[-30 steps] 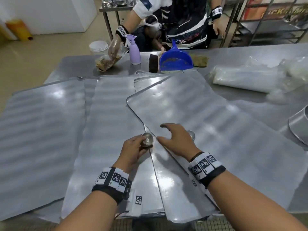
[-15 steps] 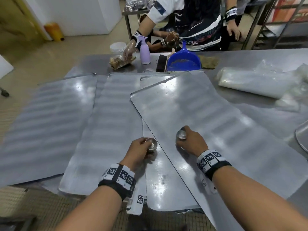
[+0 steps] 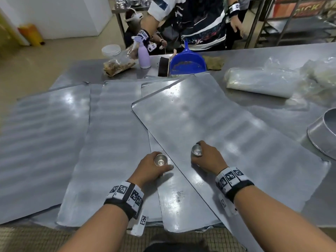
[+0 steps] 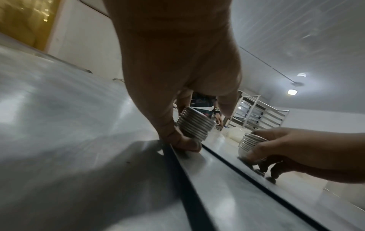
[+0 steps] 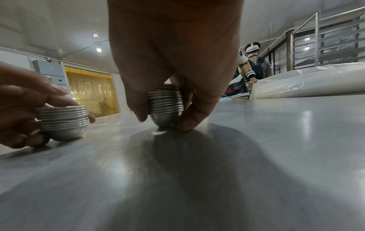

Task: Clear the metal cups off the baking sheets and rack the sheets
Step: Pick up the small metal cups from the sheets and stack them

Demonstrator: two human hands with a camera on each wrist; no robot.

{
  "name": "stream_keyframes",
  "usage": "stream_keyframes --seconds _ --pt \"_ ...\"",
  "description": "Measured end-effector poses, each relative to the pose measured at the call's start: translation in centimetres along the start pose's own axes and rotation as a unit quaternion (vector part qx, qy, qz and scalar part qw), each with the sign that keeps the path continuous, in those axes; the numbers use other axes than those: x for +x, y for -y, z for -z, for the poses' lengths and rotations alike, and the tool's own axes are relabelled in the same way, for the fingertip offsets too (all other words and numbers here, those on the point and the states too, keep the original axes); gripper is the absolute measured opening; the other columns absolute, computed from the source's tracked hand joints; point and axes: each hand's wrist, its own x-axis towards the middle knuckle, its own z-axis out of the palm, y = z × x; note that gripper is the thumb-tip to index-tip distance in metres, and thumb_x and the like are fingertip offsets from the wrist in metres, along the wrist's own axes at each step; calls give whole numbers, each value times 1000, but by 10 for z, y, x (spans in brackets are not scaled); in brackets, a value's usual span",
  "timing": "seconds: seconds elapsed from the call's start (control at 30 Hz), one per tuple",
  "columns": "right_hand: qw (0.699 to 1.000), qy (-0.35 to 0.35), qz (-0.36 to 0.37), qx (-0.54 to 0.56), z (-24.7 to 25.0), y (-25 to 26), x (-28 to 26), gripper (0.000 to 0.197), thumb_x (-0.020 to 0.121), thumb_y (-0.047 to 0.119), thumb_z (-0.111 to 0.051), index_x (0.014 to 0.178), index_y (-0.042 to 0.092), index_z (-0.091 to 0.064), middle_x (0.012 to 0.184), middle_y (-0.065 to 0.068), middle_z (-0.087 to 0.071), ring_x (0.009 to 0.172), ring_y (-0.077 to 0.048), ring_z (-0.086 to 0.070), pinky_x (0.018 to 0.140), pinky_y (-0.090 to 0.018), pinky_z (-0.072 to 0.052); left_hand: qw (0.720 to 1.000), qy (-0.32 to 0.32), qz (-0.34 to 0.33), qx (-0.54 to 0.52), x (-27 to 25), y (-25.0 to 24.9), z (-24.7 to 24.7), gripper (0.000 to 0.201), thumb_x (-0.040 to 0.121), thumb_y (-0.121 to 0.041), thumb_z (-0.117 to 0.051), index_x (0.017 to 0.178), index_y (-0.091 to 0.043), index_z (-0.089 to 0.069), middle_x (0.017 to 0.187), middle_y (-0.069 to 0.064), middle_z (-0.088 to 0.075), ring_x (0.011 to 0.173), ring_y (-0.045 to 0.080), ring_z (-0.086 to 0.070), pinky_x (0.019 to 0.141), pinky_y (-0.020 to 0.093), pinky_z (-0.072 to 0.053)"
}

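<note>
Several flat baking sheets overlap on the steel table; the top sheet [image 3: 227, 128] lies slanted across the right half. My left hand [image 3: 151, 168] grips a nested stack of small metal cups [image 3: 161, 160] over a lower sheet [image 3: 174, 200], close to the top sheet's edge. In the left wrist view that cup stack [image 4: 194, 125] is tilted in the fingers. My right hand [image 3: 205, 157] grips a second stack of metal cups [image 3: 196, 150] on the top sheet. In the right wrist view this stack [image 5: 165, 106] rests its rounded bottom on the sheet, the other stack [image 5: 62, 121] to its left.
At the table's far edge stand a blue dustpan [image 3: 187, 62], a brush [image 3: 163, 66], a lilac spray bottle [image 3: 143, 57] and a bag of scraps [image 3: 118, 66], where another person [image 3: 190, 20] works. Plastic bags [image 3: 261, 82] lie far right, a metal basin [image 3: 323, 131] at right, racks [image 5: 326, 39] behind.
My right hand went from lying flat on the top sheet to gripping a cup stack. The left hand keeps hold of its stack. My view has shifted a little.
</note>
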Motion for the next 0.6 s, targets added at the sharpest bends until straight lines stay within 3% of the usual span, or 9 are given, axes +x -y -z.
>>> stream_keyframes --seconds 0.07,0.13,0.23,0.4,0.6 --pt "1000 -3 -13 13 -2 2 -2 39 78 31 -68 114 24 -54 101 0 -66 92 -24 -63 77 -31 -48 998 -5 -36 50 5 0 0 41 72 -33 -85 106 -26 -65 103 -4 -69 96 16 -67 74 24 -51" --pt "999 -10 -30 25 -3 2 -5 39 76 29 -68 112 27 -54 99 2 -67 91 -22 -64 74 -29 -46 994 -5 -66 86 10 -3 0 32 74 -29 -77 103 -23 -65 101 -2 -67 94 18 -65 75 29 -53" --pt "998 -17 -54 40 -5 3 -12 44 74 28 -70 115 26 -53 100 0 -67 89 -21 -62 73 -29 -46 988 14 -113 108 21 -12 1 37 76 -26 -77 111 -19 -66 105 -1 -66 99 20 -63 83 33 -51" --pt "990 -59 -104 77 -2 -13 -38 47 72 29 -71 115 25 -52 102 -1 -66 90 -23 -63 78 -34 -53 975 48 -191 101 37 -40 -12 43 72 -24 -82 111 -19 -66 104 -2 -66 95 17 -61 70 20 -41" --pt "972 -132 -160 107 16 -53 -80 47 72 31 -75 115 27 -55 101 -1 -67 89 -22 -64 80 -32 -52 958 118 -242 101 31 -77 -55 42 72 -26 -82 110 -24 -65 95 -7 -71 88 13 -67 65 14 -45"
